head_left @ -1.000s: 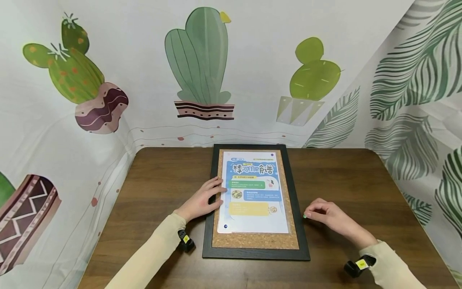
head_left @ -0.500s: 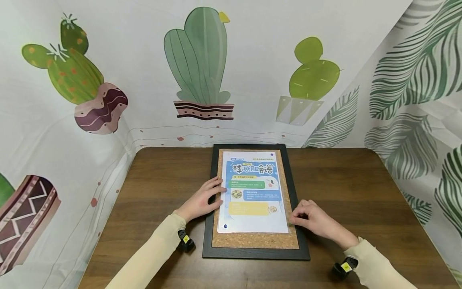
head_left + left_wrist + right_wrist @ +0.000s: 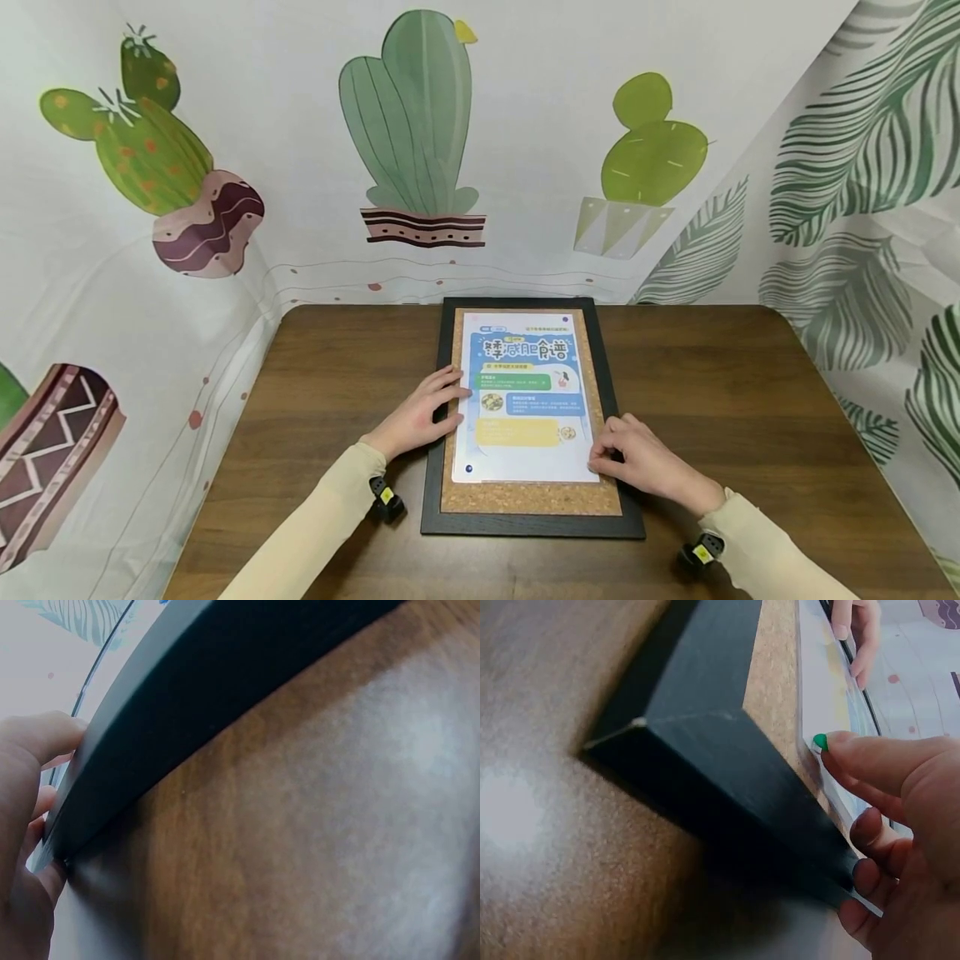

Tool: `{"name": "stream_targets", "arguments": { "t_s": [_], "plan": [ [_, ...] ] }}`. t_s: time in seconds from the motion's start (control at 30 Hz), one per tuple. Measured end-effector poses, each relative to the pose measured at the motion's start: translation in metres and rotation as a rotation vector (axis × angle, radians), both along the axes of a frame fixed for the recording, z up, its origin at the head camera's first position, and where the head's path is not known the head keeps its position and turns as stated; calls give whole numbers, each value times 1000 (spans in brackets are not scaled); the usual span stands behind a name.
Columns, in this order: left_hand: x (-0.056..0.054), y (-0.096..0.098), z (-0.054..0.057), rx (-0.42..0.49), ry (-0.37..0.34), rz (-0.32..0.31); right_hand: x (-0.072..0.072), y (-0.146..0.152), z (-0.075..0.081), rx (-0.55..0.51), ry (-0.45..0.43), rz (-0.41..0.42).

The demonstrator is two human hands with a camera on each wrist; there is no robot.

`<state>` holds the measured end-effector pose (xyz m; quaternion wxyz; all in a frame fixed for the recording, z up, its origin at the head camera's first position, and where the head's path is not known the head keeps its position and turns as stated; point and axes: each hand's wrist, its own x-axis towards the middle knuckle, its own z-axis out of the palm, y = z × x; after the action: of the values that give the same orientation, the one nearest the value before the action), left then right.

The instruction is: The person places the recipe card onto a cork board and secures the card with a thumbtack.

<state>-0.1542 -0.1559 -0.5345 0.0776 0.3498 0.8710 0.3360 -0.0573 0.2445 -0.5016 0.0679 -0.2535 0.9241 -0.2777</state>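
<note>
A printed poster sheet (image 3: 517,465) with blue, green and yellow panels lies on a cork board (image 3: 532,498) in a black frame (image 3: 532,524). Between right thumb and finger, my right hand (image 3: 641,454) pinches a green push pin (image 3: 821,741). That pin is at the sheet's lower right corner in the right wrist view; in the head view the fingers hide it. My left hand (image 3: 416,418) rests across the frame's left side, its fingers reaching onto the sheet's left edge. Dark blue push pins sit at the lower left (image 3: 469,468) and upper right (image 3: 566,319) corners of the sheet.
The board lies on a brown wooden table (image 3: 345,358), its far end close to the back edge. Behind stands a white cloth backdrop (image 3: 540,150) printed with cacti and leaves. Each wrist wears a small black camera, one on the left (image 3: 387,500) and one on the right (image 3: 701,552).
My right hand has moved left with the green push pin, from beside the frame to the sheet's lower right corner. My left hand and the board have stayed put.
</note>
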Motion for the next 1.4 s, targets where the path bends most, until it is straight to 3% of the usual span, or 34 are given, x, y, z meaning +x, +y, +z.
{"name": "stream_targets", "arguments": {
  "t_s": [0.97, 1.4],
  "plan": [
    [2, 0, 3, 3, -30, 9, -4, -3, -5, -39, -23, -30],
    [1, 0, 3, -3, -21, 7, -1, -7, -3, -19, 33, 10]
  ]
}}
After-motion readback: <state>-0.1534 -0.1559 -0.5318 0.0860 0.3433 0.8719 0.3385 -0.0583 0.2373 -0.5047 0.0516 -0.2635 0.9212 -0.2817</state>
